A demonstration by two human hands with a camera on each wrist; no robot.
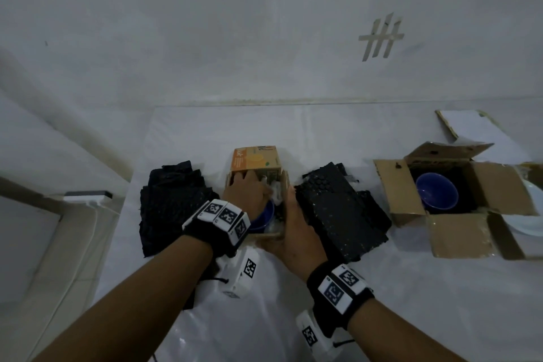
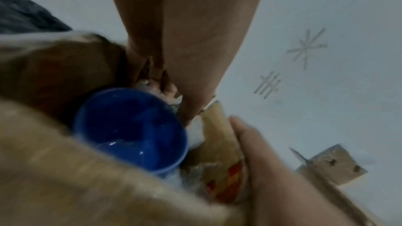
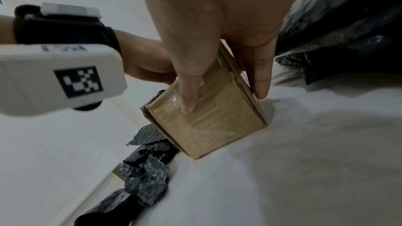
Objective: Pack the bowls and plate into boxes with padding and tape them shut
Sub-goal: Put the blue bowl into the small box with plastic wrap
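Observation:
A small cardboard box point(image 1: 255, 160) with an orange printed flap stands open at the table's middle. Inside it sits a blue bowl point(image 1: 263, 217), whose glossy inside point(image 2: 130, 126) shows in the left wrist view. My left hand point(image 1: 249, 188) reaches into the box past the bowl, with its fingers point(image 2: 165, 90) stretched down onto crumpled white padding point(image 1: 276, 189). My right hand point(image 1: 291, 214) holds the box's near right corner from outside: the thumb point(image 3: 189, 99) presses the taped near face point(image 3: 206, 126) and a finger point(image 3: 261, 83) lies on the right side.
Piles of black bubble wrap lie left point(image 1: 173, 206) and right point(image 1: 340, 209) of the box. At the right a larger open carton point(image 1: 458, 232) holds a second blue bowl point(image 1: 437, 191), with a white plate point(image 1: 531, 214) beside it and a white board point(image 1: 470, 126) behind.

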